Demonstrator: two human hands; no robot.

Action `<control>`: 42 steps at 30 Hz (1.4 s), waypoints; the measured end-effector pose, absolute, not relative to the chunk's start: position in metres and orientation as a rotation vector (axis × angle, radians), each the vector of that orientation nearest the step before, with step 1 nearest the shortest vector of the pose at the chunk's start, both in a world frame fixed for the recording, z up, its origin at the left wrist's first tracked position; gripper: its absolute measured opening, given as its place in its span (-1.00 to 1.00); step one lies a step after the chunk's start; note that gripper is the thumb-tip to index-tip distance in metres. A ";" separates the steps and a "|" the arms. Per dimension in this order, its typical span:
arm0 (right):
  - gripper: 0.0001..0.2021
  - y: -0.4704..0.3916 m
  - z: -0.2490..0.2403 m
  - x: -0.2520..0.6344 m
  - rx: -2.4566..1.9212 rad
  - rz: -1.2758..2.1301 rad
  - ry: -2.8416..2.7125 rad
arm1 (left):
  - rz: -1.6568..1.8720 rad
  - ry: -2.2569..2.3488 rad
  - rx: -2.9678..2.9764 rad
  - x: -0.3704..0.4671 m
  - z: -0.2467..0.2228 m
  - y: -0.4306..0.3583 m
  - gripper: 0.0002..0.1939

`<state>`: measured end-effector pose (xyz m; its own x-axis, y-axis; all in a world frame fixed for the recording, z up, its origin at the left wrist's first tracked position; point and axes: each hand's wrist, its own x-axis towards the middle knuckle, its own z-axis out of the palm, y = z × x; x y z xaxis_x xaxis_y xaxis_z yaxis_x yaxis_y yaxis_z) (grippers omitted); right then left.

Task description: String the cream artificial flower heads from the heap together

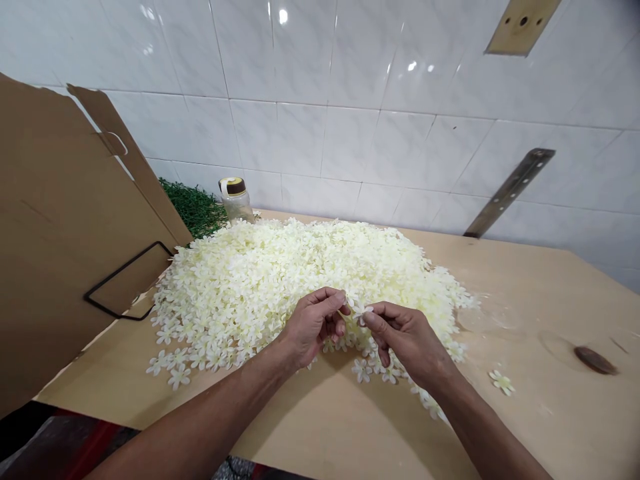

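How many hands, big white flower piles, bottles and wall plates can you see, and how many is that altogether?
Hands: 2 (left hand, right hand)
White flower pile: 1
Bottle: 1
Wall plate: 1
Total: 5

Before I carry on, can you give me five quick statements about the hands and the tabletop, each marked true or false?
1. The right hand has a white flower at its fingertips. True.
2. The bottle lies on its side. False: the bottle stands upright behind the flower pile.
3. A loose flower lies apart from the pile, to its right. True.
4. The green foliage is at the picture's right edge. False: the foliage is on the left, next to the bottle.
5. The left hand is far from the right. False: they are close together.
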<state>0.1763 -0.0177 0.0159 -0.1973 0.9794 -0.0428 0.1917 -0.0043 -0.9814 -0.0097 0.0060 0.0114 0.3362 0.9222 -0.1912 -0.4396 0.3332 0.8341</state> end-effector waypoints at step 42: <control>-0.61 -0.017 0.017 0.182 -1.118 1.351 -1.280 | 0.986 0.710 0.738 -0.009 0.010 0.007 -0.70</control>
<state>0.1823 -0.0174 0.0173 -0.1500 0.9886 -0.0151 -0.0386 -0.0211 -0.9990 -0.0095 0.0069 0.0103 0.3782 0.9067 -0.1868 -0.4652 0.3606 0.8084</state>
